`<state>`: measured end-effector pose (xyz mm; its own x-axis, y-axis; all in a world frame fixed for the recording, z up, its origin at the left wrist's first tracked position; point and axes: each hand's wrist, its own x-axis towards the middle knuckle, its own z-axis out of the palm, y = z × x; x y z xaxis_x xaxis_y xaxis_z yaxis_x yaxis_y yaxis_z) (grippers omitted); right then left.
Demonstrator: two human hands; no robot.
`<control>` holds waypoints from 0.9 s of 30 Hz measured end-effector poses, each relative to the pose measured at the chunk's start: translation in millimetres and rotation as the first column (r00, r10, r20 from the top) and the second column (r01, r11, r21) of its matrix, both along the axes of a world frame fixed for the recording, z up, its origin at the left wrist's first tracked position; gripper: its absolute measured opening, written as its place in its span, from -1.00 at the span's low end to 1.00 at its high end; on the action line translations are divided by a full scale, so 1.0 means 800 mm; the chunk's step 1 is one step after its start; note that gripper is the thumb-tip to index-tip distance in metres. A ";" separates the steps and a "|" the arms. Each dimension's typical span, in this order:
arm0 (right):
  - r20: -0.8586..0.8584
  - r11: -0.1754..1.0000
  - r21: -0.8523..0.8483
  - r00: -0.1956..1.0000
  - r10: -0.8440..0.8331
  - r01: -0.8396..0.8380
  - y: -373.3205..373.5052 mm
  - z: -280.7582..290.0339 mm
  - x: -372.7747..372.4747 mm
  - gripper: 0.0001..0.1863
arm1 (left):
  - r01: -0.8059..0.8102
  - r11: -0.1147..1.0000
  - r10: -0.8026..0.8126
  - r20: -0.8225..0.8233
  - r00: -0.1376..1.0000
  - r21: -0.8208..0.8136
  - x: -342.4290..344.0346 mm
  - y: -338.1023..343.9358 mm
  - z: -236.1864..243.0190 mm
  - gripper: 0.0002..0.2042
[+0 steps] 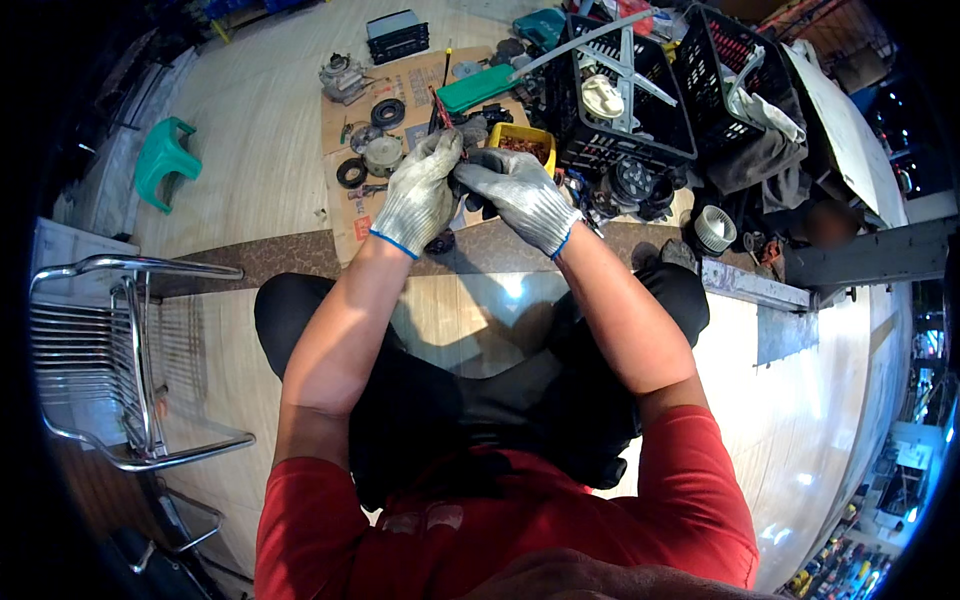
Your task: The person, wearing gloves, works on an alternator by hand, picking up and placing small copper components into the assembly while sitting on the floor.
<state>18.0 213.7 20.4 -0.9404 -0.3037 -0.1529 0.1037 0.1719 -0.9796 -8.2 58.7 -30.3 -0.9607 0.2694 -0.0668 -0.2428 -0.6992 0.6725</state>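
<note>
Floor: cardboard (335,107) with parts (382,155)
Left hand (424,180): curled round thin red piece (441,108)
Right hand (515,182): curled, can't tell its hold
Risk: bulky gloves (412,208) could let it slip

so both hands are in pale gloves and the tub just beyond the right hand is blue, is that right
Not quite: the tub is yellow, not blue, as the head view shows. It does sit just beyond the right hand, and that hand and the left hand are both in pale gloves.
</note>
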 end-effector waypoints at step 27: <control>-0.150 0.994 0.080 0.987 -0.060 0.073 0.016 0.008 -0.002 -0.71 | -0.083 0.875 0.056 -0.072 0.996 -0.476 0.007 -0.003 0.029 -0.68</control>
<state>16.6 226.3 26.6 -0.9723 -0.2313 -0.0338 -0.0265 0.2530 -0.9671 -2.8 56.5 -7.1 -0.9816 0.1501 -0.1177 -0.1590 -0.3024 0.9398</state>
